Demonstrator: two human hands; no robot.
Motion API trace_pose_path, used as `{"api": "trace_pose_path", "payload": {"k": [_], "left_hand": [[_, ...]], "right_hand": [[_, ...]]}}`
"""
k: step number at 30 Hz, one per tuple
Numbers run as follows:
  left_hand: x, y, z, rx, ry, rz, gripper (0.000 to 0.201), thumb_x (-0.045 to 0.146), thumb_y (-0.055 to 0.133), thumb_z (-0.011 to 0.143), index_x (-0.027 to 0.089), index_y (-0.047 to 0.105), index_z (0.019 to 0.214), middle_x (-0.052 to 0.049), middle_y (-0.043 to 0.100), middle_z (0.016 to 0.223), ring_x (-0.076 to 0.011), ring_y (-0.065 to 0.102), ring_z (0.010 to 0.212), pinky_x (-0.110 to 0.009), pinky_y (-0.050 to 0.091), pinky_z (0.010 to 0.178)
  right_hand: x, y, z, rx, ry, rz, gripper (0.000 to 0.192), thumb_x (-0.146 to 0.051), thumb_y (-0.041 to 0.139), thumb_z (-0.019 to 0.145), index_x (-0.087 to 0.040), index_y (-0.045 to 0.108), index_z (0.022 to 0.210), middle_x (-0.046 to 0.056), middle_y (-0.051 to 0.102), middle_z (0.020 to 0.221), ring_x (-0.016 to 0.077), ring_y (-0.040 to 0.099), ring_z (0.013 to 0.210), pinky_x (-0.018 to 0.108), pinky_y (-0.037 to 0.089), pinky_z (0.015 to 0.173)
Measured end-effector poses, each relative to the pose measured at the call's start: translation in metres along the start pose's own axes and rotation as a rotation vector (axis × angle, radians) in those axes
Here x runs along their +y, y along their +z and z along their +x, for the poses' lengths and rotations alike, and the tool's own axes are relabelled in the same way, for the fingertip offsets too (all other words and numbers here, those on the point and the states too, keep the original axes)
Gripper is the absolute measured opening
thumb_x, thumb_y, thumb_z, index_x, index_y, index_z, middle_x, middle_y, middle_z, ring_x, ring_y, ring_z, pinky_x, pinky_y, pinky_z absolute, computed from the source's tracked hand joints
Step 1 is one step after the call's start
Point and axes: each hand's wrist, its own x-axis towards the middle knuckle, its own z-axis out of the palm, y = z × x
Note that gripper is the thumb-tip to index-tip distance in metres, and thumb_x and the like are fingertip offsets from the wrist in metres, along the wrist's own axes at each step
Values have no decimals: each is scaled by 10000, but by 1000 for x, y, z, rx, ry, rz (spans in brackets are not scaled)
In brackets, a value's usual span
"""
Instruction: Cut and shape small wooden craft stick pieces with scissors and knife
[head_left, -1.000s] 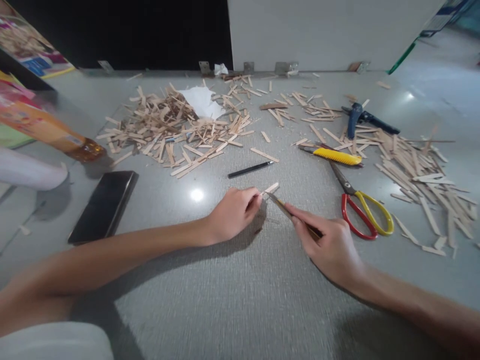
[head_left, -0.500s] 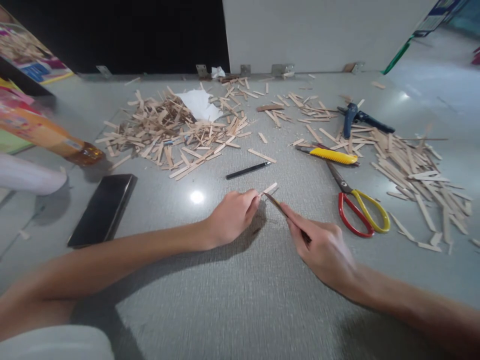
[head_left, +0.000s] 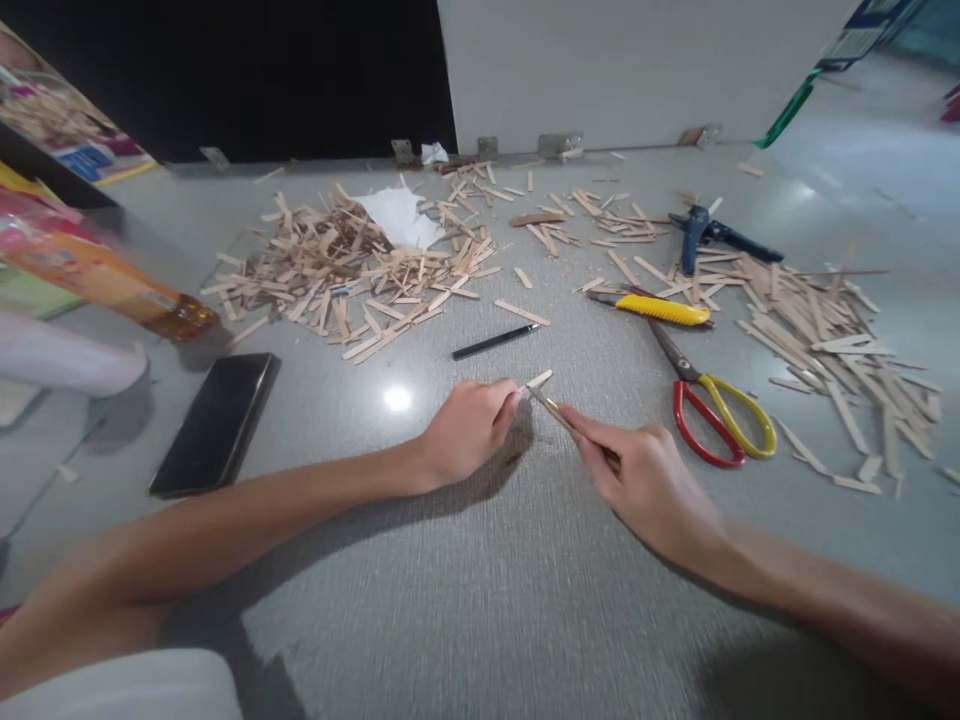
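Observation:
My left hand (head_left: 466, 432) pins a short wooden stick (head_left: 539, 380) to the grey table (head_left: 480, 600), fingers closed over its near end. My right hand (head_left: 649, 484) grips a thin craft knife (head_left: 559, 413), and its blade tip touches the stick just beside my left fingertips. Both forearms rest on the table in front of me.
A large heap of wooden sticks (head_left: 352, 265) lies at the back left, another spread (head_left: 832, 335) at the right. Red-and-yellow scissors (head_left: 712, 405), a yellow utility knife (head_left: 660, 309), a blue clamp (head_left: 701, 232), a black pen (head_left: 495, 341), a phone (head_left: 217, 420) and an orange bottle (head_left: 112, 285) lie around.
My right hand has drawn a little closer to my left hand, keeping the blade at the stick. The view has shifted slightly; the left hand stays put.

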Motion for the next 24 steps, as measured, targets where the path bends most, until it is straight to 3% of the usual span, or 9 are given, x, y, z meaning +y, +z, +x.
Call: {"api": "trace_pose_path", "payload": {"k": [4,6,9,11,14,16,19,21,24], "left_hand": [[-1,1,-1,14,17,-7,369,280,410,1051,240,409,685,74,353,532,-120,297,463,-283,263,552],[-1,1,-1,20,22,-11,374,291,407,1055,242,405,684,74,354,531,-121,292,464,-284,265,551],[0,1,-1,29,26,-19,374,304,403,1056,245,395,687,73,359,536,-123,297,470,-286,268,556],[0,1,0,30,26,-27,376,308,401,1057,247,388,687,73,361,536,-123,303,471,-286,274,560],[0,1,0,28,23,-45,374,309,406,1053,248,378,685,76,356,531,-120,304,466,-285,280,560],[0,0,-1,26,17,-61,368,307,416,1048,249,376,687,77,360,528,-118,312,461,-282,283,559],[0,0,-1,30,-1,-87,364,302,428,1045,249,371,689,77,372,524,-115,331,458,-278,287,559],[0,0,-1,37,-19,-108,364,302,436,1044,248,372,690,75,389,524,-114,340,459,-274,287,555],[1,-1,-2,38,-52,-152,365,306,447,1055,241,424,697,60,483,527,-118,424,461,-262,315,544]], "right_hand": [[2,-1,3,-15,46,44,473,-316,505,1039,-123,817,1336,14,733,628,133,440,472,252,420,475],[3,-2,4,-31,79,68,466,-330,524,1036,-124,818,1334,71,843,772,164,551,512,275,476,496],[6,-2,6,-56,112,156,445,-327,542,1034,-145,830,1319,139,881,1122,248,754,737,341,611,657],[7,-2,7,-69,127,225,431,-328,553,1031,-159,837,1309,139,850,1238,286,796,893,385,641,774],[7,-3,9,-86,161,260,441,-339,556,1022,-168,831,1322,137,873,1154,248,737,774,351,594,662],[7,-4,12,-101,194,270,456,-350,554,1012,-161,833,1319,109,860,885,181,577,581,291,452,503],[5,-6,16,-135,250,344,485,-359,552,996,-124,837,1311,-20,547,523,126,316,483,257,224,434],[3,-6,18,-155,298,436,524,-371,545,997,-86,811,1348,-70,372,505,121,261,484,257,181,434],[1,-4,17,-131,295,460,562,-394,545,994,-60,788,1376,-68,364,537,124,252,501,261,196,442]]}}
